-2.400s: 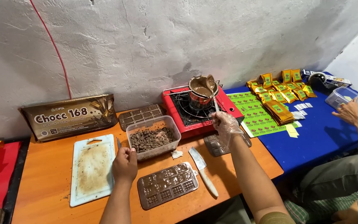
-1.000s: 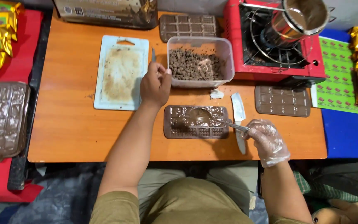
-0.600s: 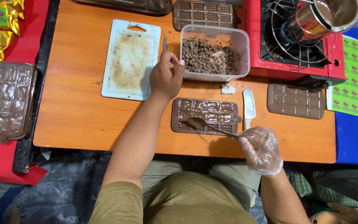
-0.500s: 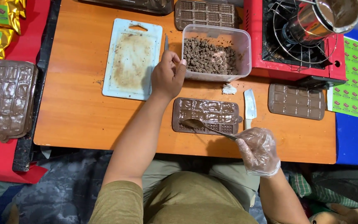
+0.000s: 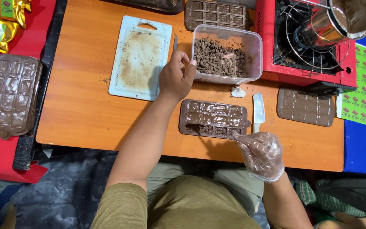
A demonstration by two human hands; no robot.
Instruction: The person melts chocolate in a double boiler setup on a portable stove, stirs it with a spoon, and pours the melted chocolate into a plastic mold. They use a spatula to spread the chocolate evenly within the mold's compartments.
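Nearest, the right hand, covered by a clear plastic glove, is closed around the handle of a spoon, whose bowl is laid on the near edge of a brown chocolate mould set on the orange worktop. Just right of the mould a small knife is seen, and further right a second filled mould. Beyond, the bare left hand is rested with fingers loosely curled against the near left corner of a clear tub of chocolate pieces, beside a smeared white cutting board. At the far right, a steel pot is held on a red stove.
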